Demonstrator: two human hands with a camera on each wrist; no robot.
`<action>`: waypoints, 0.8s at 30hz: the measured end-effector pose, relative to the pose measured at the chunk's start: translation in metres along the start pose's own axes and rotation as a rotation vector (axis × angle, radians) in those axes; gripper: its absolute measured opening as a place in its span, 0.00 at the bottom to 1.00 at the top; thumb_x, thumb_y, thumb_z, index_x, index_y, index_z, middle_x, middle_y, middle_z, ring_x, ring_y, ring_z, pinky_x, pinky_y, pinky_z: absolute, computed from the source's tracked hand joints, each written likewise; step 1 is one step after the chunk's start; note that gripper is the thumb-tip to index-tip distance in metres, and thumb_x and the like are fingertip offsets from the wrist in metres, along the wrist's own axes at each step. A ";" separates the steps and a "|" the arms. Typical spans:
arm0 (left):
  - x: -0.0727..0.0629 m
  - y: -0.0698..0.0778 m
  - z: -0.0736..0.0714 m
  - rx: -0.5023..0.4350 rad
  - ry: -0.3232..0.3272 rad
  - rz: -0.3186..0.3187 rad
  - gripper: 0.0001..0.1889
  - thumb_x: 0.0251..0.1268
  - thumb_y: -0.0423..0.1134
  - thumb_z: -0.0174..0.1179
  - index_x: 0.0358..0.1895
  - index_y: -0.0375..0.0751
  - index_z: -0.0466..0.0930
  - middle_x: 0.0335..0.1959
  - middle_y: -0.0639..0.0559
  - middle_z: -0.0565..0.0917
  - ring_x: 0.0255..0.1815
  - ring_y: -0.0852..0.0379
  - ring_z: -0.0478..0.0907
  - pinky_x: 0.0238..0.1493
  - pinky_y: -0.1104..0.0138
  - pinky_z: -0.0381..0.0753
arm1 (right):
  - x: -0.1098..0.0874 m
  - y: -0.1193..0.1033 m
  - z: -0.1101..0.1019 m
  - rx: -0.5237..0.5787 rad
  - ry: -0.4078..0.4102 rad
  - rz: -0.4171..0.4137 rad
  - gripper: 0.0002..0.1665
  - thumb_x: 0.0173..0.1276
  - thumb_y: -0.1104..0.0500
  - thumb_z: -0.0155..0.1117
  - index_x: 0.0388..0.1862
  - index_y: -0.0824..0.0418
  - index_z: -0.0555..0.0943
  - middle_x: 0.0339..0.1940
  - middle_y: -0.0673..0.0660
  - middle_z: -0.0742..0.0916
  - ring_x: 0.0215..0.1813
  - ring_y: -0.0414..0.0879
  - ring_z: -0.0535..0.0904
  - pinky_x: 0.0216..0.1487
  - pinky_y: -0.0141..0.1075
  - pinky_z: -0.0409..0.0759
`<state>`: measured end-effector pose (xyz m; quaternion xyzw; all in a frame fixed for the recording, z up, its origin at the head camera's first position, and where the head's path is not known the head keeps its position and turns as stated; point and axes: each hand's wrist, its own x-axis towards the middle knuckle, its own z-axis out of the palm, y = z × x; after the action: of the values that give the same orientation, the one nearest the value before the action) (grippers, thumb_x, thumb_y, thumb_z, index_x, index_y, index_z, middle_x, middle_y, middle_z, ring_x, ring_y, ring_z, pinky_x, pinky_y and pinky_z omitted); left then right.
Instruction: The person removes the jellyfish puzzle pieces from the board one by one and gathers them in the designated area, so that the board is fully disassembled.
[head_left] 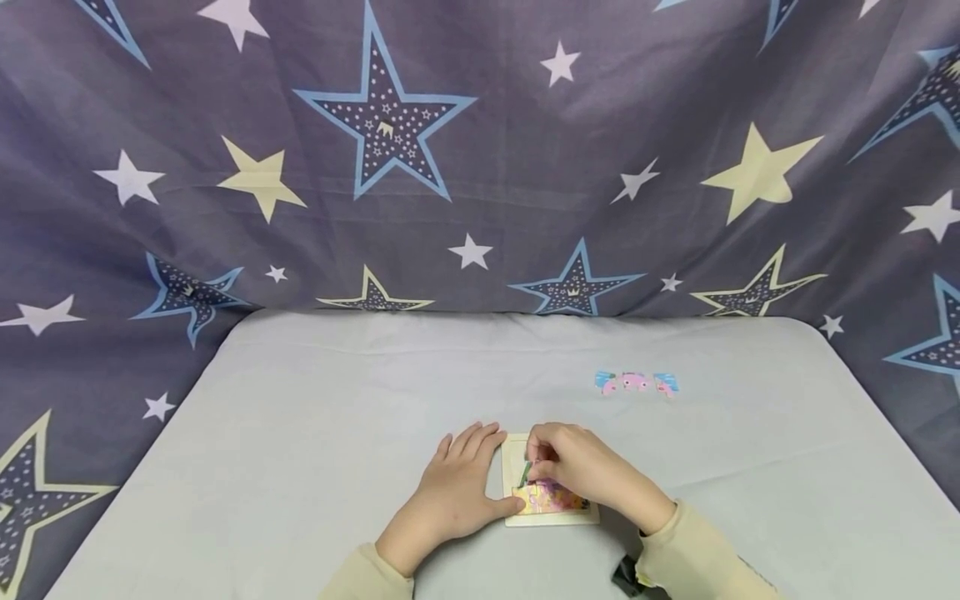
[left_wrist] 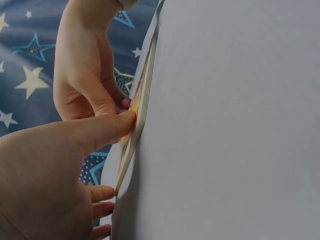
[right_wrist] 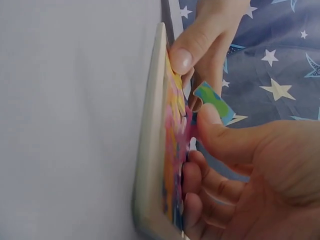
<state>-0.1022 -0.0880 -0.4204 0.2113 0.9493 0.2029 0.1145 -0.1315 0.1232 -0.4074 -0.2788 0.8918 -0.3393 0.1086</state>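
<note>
A pale wooden puzzle tray (head_left: 551,521) lies on the table between the hands, with several yellow and pink pieces (head_left: 558,501) along its near part. My left hand (head_left: 459,493) rests at the tray's left side, fingers extended and thumb pressing on the yellow piece at the corner. My right hand (head_left: 581,463) is over the tray, pinching a green and blue jigsaw piece (right_wrist: 214,102) between thumb and fingers. That piece is tilted up from the tray in the right wrist view. The right hand partly hides the tray's upper area.
Beyond the tray, to the right, lie three loose jigsaw pieces: a blue and pink one (head_left: 605,382), a pink one with eyes (head_left: 635,382) and another blue and pink one (head_left: 665,383). A grey-white cloth (head_left: 300,467) covers the table. A star-patterned curtain (head_left: 495,183) hangs behind.
</note>
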 end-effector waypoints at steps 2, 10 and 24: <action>0.000 0.001 0.000 -0.007 0.002 -0.009 0.46 0.58 0.65 0.63 0.74 0.41 0.61 0.77 0.47 0.60 0.78 0.44 0.51 0.73 0.39 0.48 | 0.000 0.002 -0.001 0.012 -0.009 -0.017 0.12 0.59 0.57 0.72 0.27 0.51 0.75 0.25 0.41 0.76 0.28 0.35 0.69 0.32 0.32 0.71; 0.001 0.002 0.001 -0.019 -0.001 -0.033 0.47 0.56 0.65 0.65 0.74 0.43 0.61 0.77 0.48 0.59 0.78 0.45 0.50 0.74 0.40 0.46 | 0.000 0.002 -0.001 0.014 -0.015 -0.001 0.11 0.61 0.56 0.70 0.27 0.51 0.75 0.24 0.41 0.76 0.27 0.35 0.68 0.32 0.32 0.71; 0.003 -0.001 0.003 -0.026 0.004 -0.027 0.47 0.56 0.64 0.65 0.74 0.43 0.61 0.77 0.47 0.59 0.78 0.44 0.50 0.74 0.39 0.46 | 0.004 0.002 0.001 0.103 -0.033 0.057 0.09 0.69 0.58 0.66 0.30 0.55 0.75 0.23 0.45 0.80 0.24 0.36 0.71 0.29 0.32 0.72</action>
<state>-0.1039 -0.0868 -0.4241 0.1965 0.9496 0.2139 0.1182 -0.1351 0.1218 -0.4096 -0.2528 0.8788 -0.3770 0.1469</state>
